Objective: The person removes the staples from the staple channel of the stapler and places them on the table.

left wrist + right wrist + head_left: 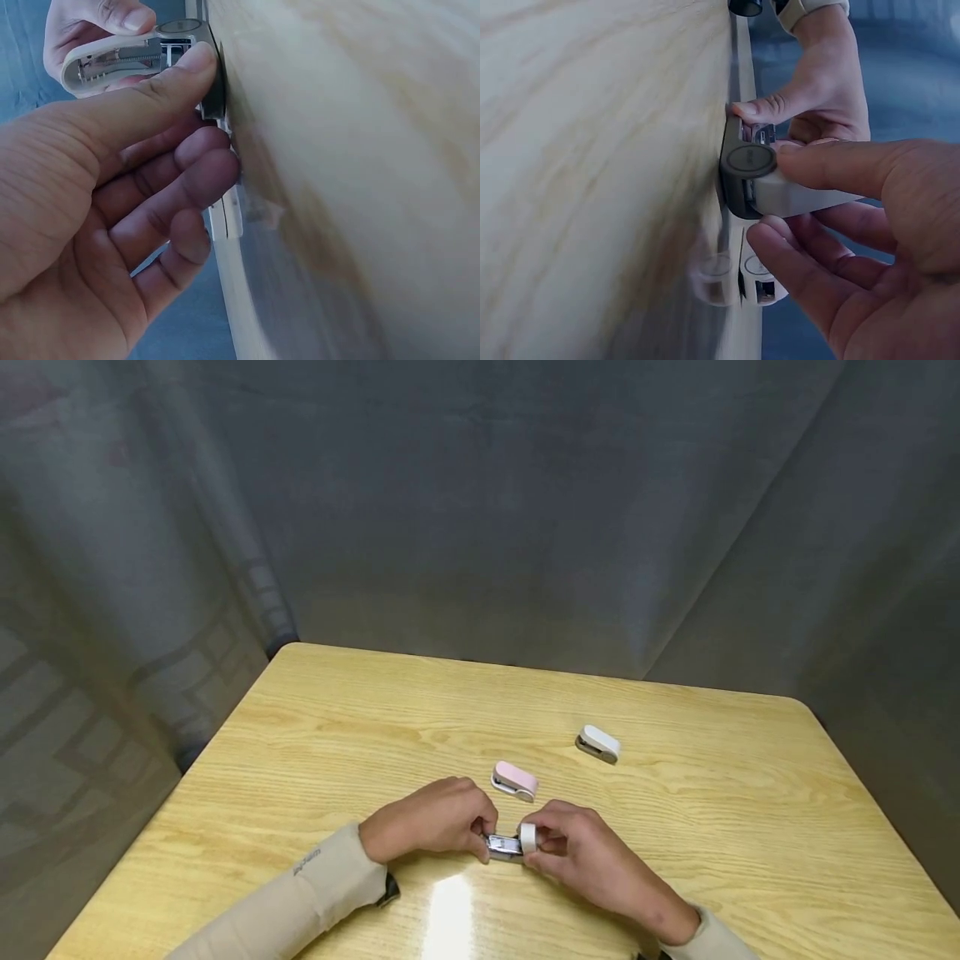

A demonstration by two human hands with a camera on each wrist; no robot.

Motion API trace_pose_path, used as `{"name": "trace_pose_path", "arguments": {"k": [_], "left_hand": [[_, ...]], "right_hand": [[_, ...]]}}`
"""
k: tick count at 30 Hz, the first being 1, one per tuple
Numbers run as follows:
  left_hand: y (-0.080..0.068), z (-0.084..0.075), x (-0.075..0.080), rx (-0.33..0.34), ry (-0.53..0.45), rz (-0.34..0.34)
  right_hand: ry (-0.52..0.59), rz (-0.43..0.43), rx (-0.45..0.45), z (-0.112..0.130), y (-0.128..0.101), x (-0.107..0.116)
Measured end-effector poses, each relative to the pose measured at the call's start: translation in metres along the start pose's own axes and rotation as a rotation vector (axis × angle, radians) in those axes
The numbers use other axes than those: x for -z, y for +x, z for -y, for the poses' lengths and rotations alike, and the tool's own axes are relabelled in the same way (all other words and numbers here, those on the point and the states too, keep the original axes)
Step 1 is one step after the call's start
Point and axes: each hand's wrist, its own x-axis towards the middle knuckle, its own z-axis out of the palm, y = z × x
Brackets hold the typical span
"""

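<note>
A small stapler (pixel 506 845) with a grey base and a white cover is at the front of the table, its cover swung up from the base. A spring inside the raised cover (pixel 116 61) shows in the left wrist view. My left hand (pixel 441 820) pinches the base's end between thumb and fingers. On the other side, my right hand (pixel 585 858) grips the white cover (pixel 799 196) near the round hinge (pixel 751 160). Just beyond the hands lies a pink stapler (pixel 516 779), its cover down.
Farther back and to the right lies a white stapler (pixel 600 742) with a grey-brown base. The wooden table (pixel 360 710) has rounded far corners, and a dark grey curtain (pixel 480 527) hangs behind it. Glare shows on the tabletop near the left forearm.
</note>
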Motion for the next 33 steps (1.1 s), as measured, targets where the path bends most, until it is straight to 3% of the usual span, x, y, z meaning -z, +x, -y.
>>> {"name": "trace_pose_path", "arguments": {"k": [6,20,27,33], "left_hand": [[0.002,-0.001,0.003,0.015,0.009,0.019],[0.001,-0.002,0.004,0.019,0.009,0.021],[0.001,-0.001,0.005,0.014,0.005,0.027],[0.003,-0.002,0.004,0.013,0.005,0.029]], "right_hand": [[0.014,0.03,-0.044,-0.001,-0.002,0.006],[-0.19,0.045,-0.062,0.007,0.0,0.012],[-0.317,0.025,0.028,0.036,0.007,0.014],[-0.411,-0.005,0.125,0.045,0.008,0.009]]}}
